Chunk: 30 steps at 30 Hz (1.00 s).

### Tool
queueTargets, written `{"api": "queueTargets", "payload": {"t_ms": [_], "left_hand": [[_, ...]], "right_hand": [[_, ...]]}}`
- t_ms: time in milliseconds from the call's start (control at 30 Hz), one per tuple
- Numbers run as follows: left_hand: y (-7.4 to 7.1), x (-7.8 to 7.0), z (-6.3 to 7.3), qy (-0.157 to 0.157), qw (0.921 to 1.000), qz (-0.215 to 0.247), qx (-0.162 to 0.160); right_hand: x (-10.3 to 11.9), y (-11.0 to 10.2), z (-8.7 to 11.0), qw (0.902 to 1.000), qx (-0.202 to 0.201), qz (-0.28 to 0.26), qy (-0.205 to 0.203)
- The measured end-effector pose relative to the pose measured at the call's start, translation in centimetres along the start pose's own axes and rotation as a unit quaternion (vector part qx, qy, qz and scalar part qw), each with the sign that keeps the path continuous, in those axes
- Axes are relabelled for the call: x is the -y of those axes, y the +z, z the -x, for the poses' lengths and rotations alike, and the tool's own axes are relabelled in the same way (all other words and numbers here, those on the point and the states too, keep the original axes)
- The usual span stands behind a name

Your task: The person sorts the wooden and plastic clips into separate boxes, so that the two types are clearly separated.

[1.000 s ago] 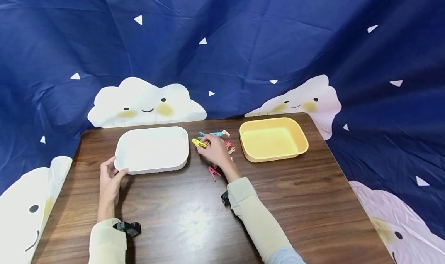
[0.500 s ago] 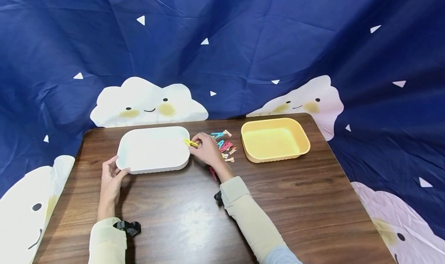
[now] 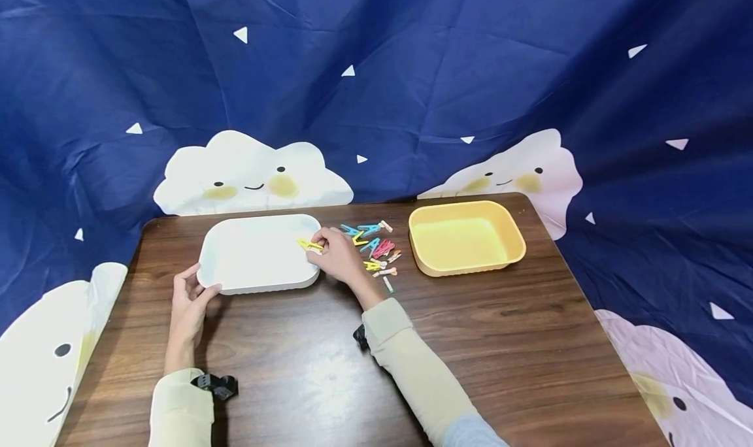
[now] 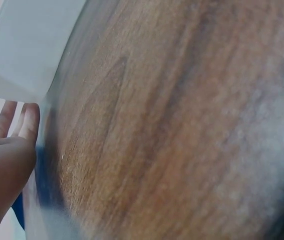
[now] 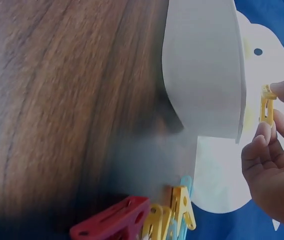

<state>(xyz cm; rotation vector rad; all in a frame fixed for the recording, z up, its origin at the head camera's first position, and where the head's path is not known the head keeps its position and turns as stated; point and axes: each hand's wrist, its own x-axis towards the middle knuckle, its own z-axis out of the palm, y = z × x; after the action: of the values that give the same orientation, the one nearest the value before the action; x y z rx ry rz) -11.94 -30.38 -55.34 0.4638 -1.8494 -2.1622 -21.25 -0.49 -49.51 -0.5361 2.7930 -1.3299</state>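
Observation:
My right hand (image 3: 338, 254) pinches a yellow clothespin (image 3: 308, 245) between thumb and fingers, over the right end of the white basin (image 3: 259, 289). In the right wrist view, the clothespin (image 5: 266, 106) shows above the rim, apart from the basin's wall (image 5: 202, 65). At the near left corner of the basin, my left hand (image 3: 189, 306) holds on, its thumb along the front edge and its fingers at the left side. Several loose clothespins, blue, yellow and pink, among them a pink one (image 3: 384, 248), lie on the table right of the white basin.
A yellow basin (image 3: 467, 268) stands at the back right of the wooden table (image 3: 282, 368). Small wooden pegs (image 3: 395, 256) lie among the clothespins, between the two basins. A blue cloth (image 3: 382, 74) with clouds hangs behind the table.
My right hand has carried the yellow clothespin leftward from the pile to over the white basin, uncovering more of the pile. My left hand has stayed at the basin's corner.

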Motion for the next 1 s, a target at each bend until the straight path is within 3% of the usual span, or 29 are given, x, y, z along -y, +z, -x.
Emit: {"api": "queueTargets", "payload": {"t_ms": [200, 500, 1000], "left_hand": [[0.1, -0.3, -0.1, -0.019, 0.9998, 0.006, -0.006], [0.0, -0.1, 0.0, -0.002, 0.9999, 0.009, 0.006], [0.1, -0.4, 0.0, -0.019, 0.9998, 0.007, 0.001]], "right_hand": [[1.0, 0.8, -0.2, 0.9999, -0.007, -0.009, -0.004], [2.3, 2.3, -0.5, 0.9992, -0.002, -0.037, -0.013], [4.0, 6.0, -1.6, 0.9983, 0.049, -0.031, -0.005]]}}
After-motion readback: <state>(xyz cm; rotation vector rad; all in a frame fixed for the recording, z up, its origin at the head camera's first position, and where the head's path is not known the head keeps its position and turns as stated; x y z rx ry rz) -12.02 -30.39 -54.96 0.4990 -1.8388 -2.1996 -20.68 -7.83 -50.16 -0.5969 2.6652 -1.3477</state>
